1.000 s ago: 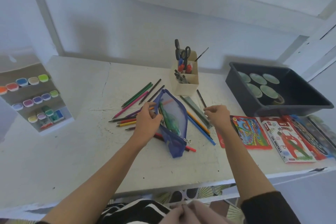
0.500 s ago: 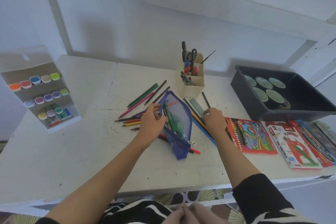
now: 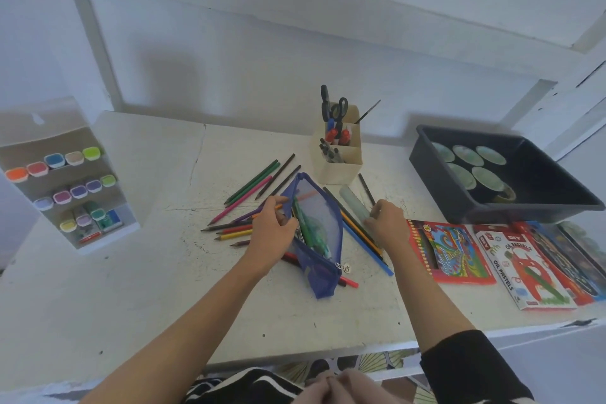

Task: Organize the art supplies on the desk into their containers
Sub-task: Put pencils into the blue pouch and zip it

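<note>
Our left hand (image 3: 273, 233) pinches the left rim of the blue mesh pouch (image 3: 323, 239), which lies open in the middle of the bench (image 3: 131, 272) with green pens inside. Loose coloured pencils (image 3: 249, 193) fan out on the bench just left of the pouch, some of them under our left hand, and a red one pokes out from beneath the pouch's near end. Our right hand (image 3: 387, 226) sits just right of the pouch, its fingers curled down onto more pencils (image 3: 360, 239) and a pale green ruler (image 3: 354, 203); we cannot tell whether it grips any of them. Behind the pouch stands a cream holder (image 3: 341, 170) with scissors, and to the right are a black tray (image 3: 436, 184) and a box of oil pastels (image 3: 524, 266).
</note>
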